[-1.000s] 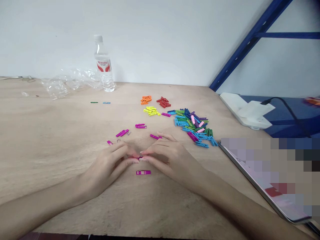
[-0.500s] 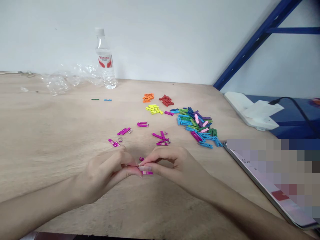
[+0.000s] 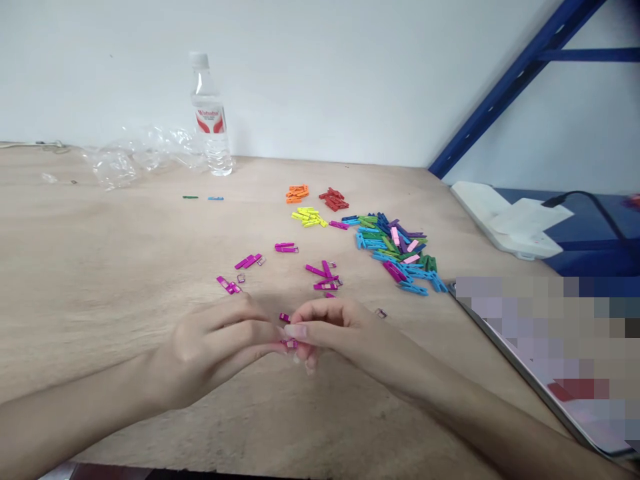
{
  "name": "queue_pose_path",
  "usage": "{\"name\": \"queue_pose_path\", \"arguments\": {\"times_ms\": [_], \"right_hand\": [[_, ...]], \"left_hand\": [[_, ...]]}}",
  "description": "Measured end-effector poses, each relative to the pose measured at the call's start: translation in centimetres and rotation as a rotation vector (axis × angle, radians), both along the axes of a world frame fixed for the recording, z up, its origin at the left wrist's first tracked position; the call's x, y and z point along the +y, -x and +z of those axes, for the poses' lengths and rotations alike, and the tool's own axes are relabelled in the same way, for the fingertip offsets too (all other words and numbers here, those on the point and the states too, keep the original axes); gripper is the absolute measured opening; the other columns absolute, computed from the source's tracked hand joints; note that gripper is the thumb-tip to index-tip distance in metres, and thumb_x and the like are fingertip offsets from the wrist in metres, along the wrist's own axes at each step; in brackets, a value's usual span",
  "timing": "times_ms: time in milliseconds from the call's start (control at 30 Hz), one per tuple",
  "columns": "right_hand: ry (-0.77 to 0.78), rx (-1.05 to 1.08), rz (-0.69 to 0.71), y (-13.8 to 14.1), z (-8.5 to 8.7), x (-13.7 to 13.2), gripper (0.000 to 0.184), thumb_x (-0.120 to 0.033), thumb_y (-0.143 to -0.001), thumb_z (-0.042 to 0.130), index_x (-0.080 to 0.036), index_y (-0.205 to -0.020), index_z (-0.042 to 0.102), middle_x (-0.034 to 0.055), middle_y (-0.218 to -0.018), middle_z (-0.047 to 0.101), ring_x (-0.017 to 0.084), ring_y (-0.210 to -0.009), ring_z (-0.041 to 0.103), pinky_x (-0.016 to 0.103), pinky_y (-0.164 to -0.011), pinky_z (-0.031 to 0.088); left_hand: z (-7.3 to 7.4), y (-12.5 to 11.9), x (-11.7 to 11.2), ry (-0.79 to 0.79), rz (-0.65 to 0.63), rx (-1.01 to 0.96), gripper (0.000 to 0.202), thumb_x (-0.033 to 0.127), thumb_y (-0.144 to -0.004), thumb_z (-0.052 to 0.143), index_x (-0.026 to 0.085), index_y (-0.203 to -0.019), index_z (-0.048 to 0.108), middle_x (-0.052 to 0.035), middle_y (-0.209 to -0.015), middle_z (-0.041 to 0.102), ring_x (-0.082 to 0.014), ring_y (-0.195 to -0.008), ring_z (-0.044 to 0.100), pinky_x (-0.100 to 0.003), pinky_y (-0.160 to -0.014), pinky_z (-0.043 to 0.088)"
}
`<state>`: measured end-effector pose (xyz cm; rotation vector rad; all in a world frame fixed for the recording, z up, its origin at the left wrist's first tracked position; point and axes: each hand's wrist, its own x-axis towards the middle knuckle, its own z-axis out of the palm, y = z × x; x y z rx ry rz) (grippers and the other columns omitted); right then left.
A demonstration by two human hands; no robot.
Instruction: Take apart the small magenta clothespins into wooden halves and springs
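My left hand (image 3: 225, 343) and my right hand (image 3: 335, 327) meet fingertip to fingertip over the near middle of the table. Both are closed in a pinch, and what sits between the fingers is mostly hidden. A magenta clothespin piece (image 3: 291, 345) shows right at the fingertips; whether it is held or lies on the table I cannot tell. Just behind them is another small magenta piece (image 3: 285, 317). Farther back lie magenta clothespin halves (image 3: 327, 272) and loose metal springs (image 3: 241, 279). One spring (image 3: 381, 313) rests beside my right wrist.
Clothespins lie in orange (image 3: 297, 194), red (image 3: 334, 199) and yellow (image 3: 309, 217) piles, with a mixed heap (image 3: 395, 247) to the right. A water bottle (image 3: 210, 120) and crumpled plastic (image 3: 120, 167) stand at the back left. A flat device (image 3: 520, 360) and white power strip (image 3: 505, 227) are right.
My right hand has turned slightly, its lower fingers now showing beneath the thumb. Both hands' fingertips have shifted a little to the right. A spring beside my right wrist has come into view.
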<state>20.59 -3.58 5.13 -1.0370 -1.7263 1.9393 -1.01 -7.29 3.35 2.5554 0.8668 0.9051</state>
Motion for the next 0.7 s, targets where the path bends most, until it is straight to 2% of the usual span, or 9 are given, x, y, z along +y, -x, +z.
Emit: {"name": "queue_pose_path", "arguments": {"times_ms": [100, 200, 333, 433, 500, 600, 700], "right_hand": [[0.156, 0.058, 0.006, 0.0, 0.1, -0.1, 0.015, -0.027, -0.084, 0.059, -0.017, -0.074, 0.065, 0.0001, -0.067, 0.062, 0.012, -0.062, 0.059, 0.024, -0.060, 0.050], [0.166, 0.063, -0.005, 0.1, 0.4, -0.4, 0.018, -0.031, -0.085, 0.057, -0.017, -0.078, 0.065, 0.0007, -0.069, 0.064, 0.012, -0.062, 0.061, 0.025, -0.062, 0.051], [-0.046, 0.027, -0.059, 0.1, 0.8, -0.9, 0.019, -0.034, -0.087, 0.055, -0.019, -0.083, 0.066, 0.0006, -0.075, 0.068, 0.011, -0.067, 0.065, 0.024, -0.067, 0.051], [-0.255, -0.005, -0.111, 0.1, 0.9, -1.2, 0.013, -0.030, -0.084, 0.060, -0.024, -0.092, 0.069, -0.0002, -0.089, 0.071, 0.014, -0.083, 0.066, 0.024, -0.074, 0.051], [-0.391, -0.039, -0.146, 0.1, 0.8, -1.3, 0.012, -0.027, -0.083, 0.061, -0.026, -0.092, 0.070, -0.0013, -0.094, 0.072, 0.014, -0.086, 0.066, 0.025, -0.076, 0.051], [-0.514, -0.075, -0.168, 0.1, 0.7, -1.4, 0.013, -0.020, -0.084, 0.060, -0.024, -0.088, 0.072, -0.0032, -0.089, 0.073, 0.012, -0.080, 0.066, 0.022, -0.073, 0.050], [-0.560, -0.088, -0.164, 0.1, 0.9, -1.2, 0.013, -0.016, -0.084, 0.061, -0.021, -0.084, 0.072, -0.0047, -0.083, 0.073, 0.009, -0.075, 0.065, 0.016, -0.070, 0.047]], "left_hand": [[0.1, 0.1, -0.1, -0.010, -0.034, 0.024, 0.034, 0.004, -0.086, 0.054, 0.022, -0.115, 0.052, -0.0038, -0.100, 0.064, -0.0150, -0.092, 0.061, -0.027, -0.078, 0.052], [0.0, 0.1, -0.3, -0.005, -0.002, -0.002, 0.030, 0.006, -0.087, 0.054, 0.022, -0.112, 0.051, -0.0037, -0.096, 0.064, -0.0149, -0.087, 0.061, -0.028, -0.074, 0.051], [-0.2, -0.1, -0.3, 0.102, 0.128, -0.087, 0.013, 0.011, -0.090, 0.050, 0.021, -0.098, 0.052, -0.0013, -0.085, 0.061, -0.0128, -0.076, 0.058, -0.026, -0.067, 0.047], [-0.2, -0.4, -0.1, 0.243, 0.215, -0.135, 0.009, 0.015, -0.091, 0.048, 0.023, -0.092, 0.052, 0.0015, -0.081, 0.058, -0.0112, -0.072, 0.055, -0.024, -0.066, 0.044], [-0.1, -0.6, -0.1, 0.355, 0.248, -0.138, 0.008, 0.018, -0.092, 0.047, 0.023, -0.089, 0.052, 0.0029, -0.079, 0.056, -0.0109, -0.071, 0.053, -0.023, -0.064, 0.042], [-0.1, -1.0, -0.2, 0.473, 0.282, -0.143, 0.009, 0.020, -0.092, 0.047, 0.023, -0.086, 0.054, 0.0037, -0.076, 0.054, -0.0111, -0.068, 0.050, -0.023, -0.062, 0.040], [-0.1, -1.0, -0.3, 0.532, 0.289, -0.169, 0.010, 0.021, -0.092, 0.047, 0.023, -0.086, 0.055, 0.0044, -0.077, 0.055, -0.0110, -0.069, 0.050, -0.022, -0.062, 0.039]]}}
